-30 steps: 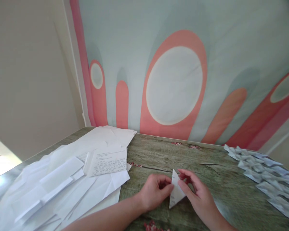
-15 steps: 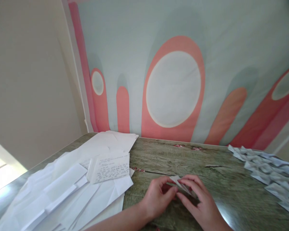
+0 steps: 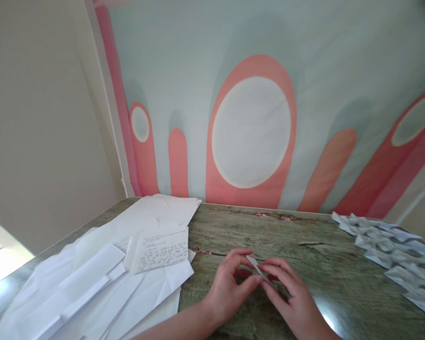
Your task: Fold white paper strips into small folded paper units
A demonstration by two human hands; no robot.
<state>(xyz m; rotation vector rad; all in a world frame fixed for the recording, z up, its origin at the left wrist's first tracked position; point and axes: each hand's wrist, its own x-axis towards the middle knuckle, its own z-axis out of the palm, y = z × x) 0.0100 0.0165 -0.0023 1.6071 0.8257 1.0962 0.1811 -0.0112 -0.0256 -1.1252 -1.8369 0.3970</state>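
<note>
Between my two hands, just over the front middle of the table, is a small folded strip of white paper [image 3: 257, 267], tilted nearly on edge. My left hand [image 3: 233, 278] pinches its near left side between thumb and fingers. My right hand [image 3: 286, 288] grips the other side, with its fingertips against the paper. Fingers hide part of the strip, so its full shape cannot be made out.
A spread of loose white sheets [image 3: 127, 302] covers the left of the table [image 3: 241, 226], with a handwritten page [image 3: 161, 252] on top. Several folded, twisted paper pieces [image 3: 382, 243] lie in a row at the right. A painted wall [image 3: 251, 132] stands behind.
The paper strip has turned more upright and on edge between my fingers. My left fingers have lifted slightly over its top, and the view has shifted a little.
</note>
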